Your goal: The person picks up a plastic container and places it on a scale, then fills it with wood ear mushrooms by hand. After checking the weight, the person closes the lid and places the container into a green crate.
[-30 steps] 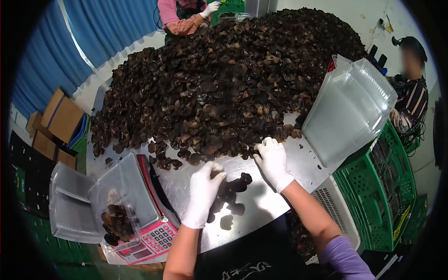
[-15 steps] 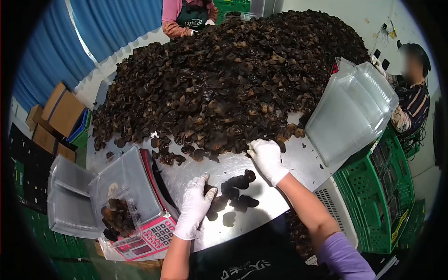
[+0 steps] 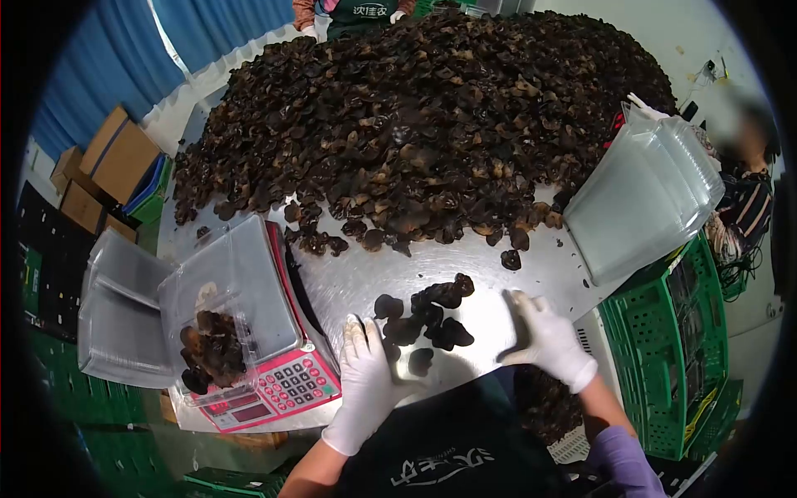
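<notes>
Several dark wood ear mushrooms (image 3: 427,312) lie in a loose cluster on the metal table (image 3: 332,286), between my two gloved hands. My left hand (image 3: 364,386) rests just left of them, fingers stretched out and thumb apart, holding nothing. On the cluster's other side, my right hand (image 3: 550,340) has its fingers spread and is also without anything in it. A large heap of wood ears (image 3: 415,133) covers the back of the table. Left of my left hand, an open clear plastic box (image 3: 178,332) with some wood ears inside sits on a pink scale (image 3: 290,383).
Nested clear plastic boxes (image 3: 643,199) stand at the right table edge, above green crates (image 3: 664,349). Cardboard boxes (image 3: 123,162) are at the far left. One person (image 3: 361,17) stands behind the heap, another (image 3: 745,191) at the right.
My right hand has left the heap's front edge and come down toward the table's near edge, its fingers opening. My left hand has shifted down from the loose mushrooms. The whole view has shifted slightly.
</notes>
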Action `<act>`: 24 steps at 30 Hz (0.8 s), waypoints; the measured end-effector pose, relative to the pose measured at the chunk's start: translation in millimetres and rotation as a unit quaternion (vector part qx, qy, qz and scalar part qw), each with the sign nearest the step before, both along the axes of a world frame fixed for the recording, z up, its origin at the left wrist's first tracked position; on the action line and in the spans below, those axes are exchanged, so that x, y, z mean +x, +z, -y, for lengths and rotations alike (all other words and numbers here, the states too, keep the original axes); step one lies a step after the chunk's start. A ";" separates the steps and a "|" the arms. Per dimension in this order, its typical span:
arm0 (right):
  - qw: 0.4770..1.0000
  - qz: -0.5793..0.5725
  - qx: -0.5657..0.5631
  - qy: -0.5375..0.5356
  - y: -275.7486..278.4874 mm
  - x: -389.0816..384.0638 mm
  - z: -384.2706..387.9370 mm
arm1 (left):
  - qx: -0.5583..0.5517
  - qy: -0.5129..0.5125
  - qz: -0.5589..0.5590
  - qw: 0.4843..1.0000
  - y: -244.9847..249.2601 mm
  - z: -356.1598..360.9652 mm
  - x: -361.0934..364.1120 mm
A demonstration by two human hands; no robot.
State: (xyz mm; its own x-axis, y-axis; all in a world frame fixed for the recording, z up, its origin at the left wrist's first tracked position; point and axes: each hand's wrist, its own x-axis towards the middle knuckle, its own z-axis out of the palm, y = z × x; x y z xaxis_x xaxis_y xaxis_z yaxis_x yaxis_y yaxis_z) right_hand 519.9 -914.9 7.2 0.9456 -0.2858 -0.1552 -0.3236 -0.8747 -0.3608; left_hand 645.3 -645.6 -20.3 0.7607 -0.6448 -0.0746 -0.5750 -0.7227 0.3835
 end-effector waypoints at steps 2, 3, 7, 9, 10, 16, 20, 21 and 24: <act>0.999 0.015 0.014 0.026 -14.4 29.1 -21.6 | 0.046 0.028 0.012 0.998 3.1 6.6 9.0; 0.999 0.030 -0.009 0.036 -21.1 44.2 -27.8 | 0.060 0.059 -0.007 0.996 6.6 11.4 15.2; 0.996 0.042 -0.054 0.057 -23.7 90.0 -33.0 | 0.020 0.041 -0.010 0.999 2.2 20.7 34.8; 0.994 0.033 -0.051 0.088 -28.9 99.1 -27.8 | 0.030 0.038 -0.056 0.997 3.7 30.1 40.0; 0.992 0.022 -0.047 0.118 -28.9 102.0 -27.5 | 0.030 0.043 -0.057 0.997 2.3 34.5 39.8; 0.990 -0.005 0.026 0.137 -31.9 90.5 -39.3 | -0.055 0.026 -0.053 0.997 -19.8 60.3 39.5; 0.987 0.088 0.123 0.059 -42.3 85.4 -51.1 | -0.222 -0.033 -0.015 0.974 -75.0 84.1 31.3; 0.982 0.125 0.133 0.054 -45.9 86.6 -52.9 | -0.163 0.012 -0.046 0.986 -43.6 88.7 32.1; 0.972 0.186 0.137 0.045 -56.5 91.5 -48.3 | -0.163 0.033 -0.091 0.982 -26.4 94.0 36.1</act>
